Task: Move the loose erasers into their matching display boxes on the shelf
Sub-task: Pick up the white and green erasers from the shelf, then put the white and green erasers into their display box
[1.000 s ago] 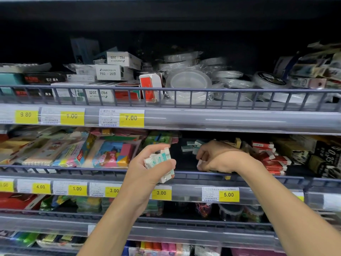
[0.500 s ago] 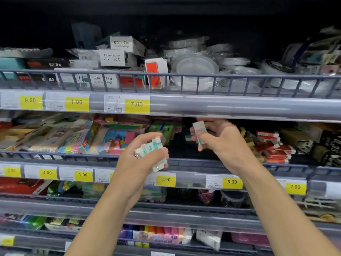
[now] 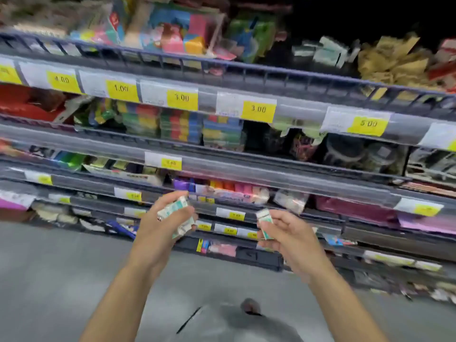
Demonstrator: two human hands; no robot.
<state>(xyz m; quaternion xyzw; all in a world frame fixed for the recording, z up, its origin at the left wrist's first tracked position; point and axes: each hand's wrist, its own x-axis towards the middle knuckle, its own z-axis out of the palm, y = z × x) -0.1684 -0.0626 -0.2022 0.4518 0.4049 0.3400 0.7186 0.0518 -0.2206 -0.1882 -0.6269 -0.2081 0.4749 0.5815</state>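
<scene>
A: Entry, current position. Both forearms out in front of the lower shelves, hands level with each other and apart.

B: Left hand?

A: The left hand [image 3: 170, 218] has its fingers curled round a small bundle of erasers [image 3: 176, 213]: several short white blocks in white-and-green paper sleeves, stacked unevenly, one end sticking up past the thumb, another showing below the fingers. Print on the sleeves is too blurred to read.

B: Right hand?

A: The right hand [image 3: 286, 230] pinches a single eraser [image 3: 265, 223] of the same look, white body and green-marked sleeve, held roughly upright between thumb and fingertips. It is near the bundle, not touching it.

B: Location relative to the shelf?

A: Both lots are in the air in front of the shelf rails [image 3: 246, 166], none resting on a shelf. Higher up to the right, a loose cluster of similar pale green-and-white erasers [image 3: 325, 51] lies on the dark top shelf beside crumpled tan packets [image 3: 392, 60].

B: Anything else recorded?

A: Yellow price tags [image 3: 257, 109] reading 4.00, 1.00, 3.00, 3.00, 5.00 along one rail. Coloured stacked boxes [image 3: 182, 127] sit under them. Grey floor [image 3: 49, 280] below. The whole view is motion-blurred.
</scene>
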